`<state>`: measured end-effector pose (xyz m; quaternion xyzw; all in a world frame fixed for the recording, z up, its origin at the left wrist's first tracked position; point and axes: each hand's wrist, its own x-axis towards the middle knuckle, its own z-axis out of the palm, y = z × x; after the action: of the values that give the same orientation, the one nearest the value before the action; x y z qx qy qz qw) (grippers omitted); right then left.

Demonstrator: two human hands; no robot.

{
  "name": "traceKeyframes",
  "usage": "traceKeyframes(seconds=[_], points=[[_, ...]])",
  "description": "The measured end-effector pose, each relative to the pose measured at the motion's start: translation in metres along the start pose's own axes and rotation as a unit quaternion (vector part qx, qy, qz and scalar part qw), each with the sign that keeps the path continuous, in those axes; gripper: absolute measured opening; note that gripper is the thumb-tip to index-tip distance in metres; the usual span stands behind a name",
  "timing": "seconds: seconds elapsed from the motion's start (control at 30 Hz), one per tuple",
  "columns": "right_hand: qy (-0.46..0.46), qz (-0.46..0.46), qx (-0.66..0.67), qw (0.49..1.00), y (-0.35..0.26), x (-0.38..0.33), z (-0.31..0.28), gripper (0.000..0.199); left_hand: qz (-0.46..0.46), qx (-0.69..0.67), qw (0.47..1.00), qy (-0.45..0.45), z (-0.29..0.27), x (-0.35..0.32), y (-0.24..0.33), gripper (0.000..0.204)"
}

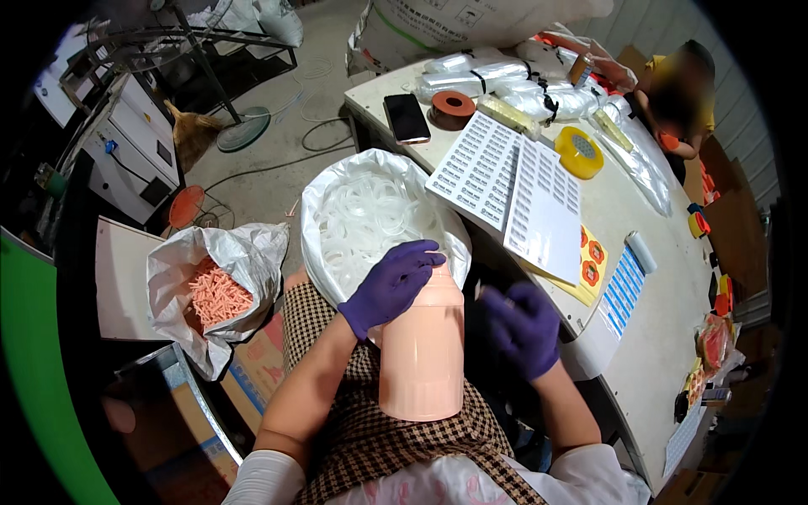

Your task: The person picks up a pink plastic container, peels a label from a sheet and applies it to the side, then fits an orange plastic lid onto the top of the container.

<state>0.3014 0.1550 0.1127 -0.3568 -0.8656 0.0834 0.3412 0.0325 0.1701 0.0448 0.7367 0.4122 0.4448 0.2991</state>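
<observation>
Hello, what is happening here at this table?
A seated person in purple gloves holds a peach bottle upright on the lap. The left hand grips its top; the right hand pinches something small beside it, too small to tell. A bag of clear rings lies open ahead, and label sheets lie on the table. Another person works at the far end.

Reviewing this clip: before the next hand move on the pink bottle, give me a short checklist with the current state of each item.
1. Left hand gripping the top of the pink bottle: ok.
2. Bottle upright on the lap: ok.
3. Right hand holds something small and thin: cannot tell what.
4. Bag of clear rings open beside the bottle: ok.
5. Bag of pink pieces open on the person's left: ok.
6. Label sheets lying on the table: ok.
</observation>
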Motion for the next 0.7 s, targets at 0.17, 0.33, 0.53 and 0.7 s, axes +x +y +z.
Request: traceKeyframes(seconds=[0.17, 0.33, 0.53, 0.7], points=[[-0.031, -0.098, -0.066, 0.993, -0.019, -0.023, 0.006, 0.056, -0.097, -0.089, 0.991, 0.006, 0.006, 0.009, 0.015, 0.027], [-0.048, -0.125, -0.087, 0.987, -0.019, -0.019, 0.010, 0.054, -0.022, -0.008, 0.999, -0.036, 0.003, 0.005, 0.007, 0.034], [-0.047, -0.115, -0.091, 0.988, -0.025, -0.014, 0.018, 0.054, -0.014, -0.028, 0.997, -0.073, -0.003, -0.001, 0.004, 0.041], [-0.101, -0.114, -0.148, 0.977, -0.024, -0.019, 0.026, 0.058, -0.026, 0.026, 0.991, -0.127, -0.016, 0.001, 0.016, 0.068]])
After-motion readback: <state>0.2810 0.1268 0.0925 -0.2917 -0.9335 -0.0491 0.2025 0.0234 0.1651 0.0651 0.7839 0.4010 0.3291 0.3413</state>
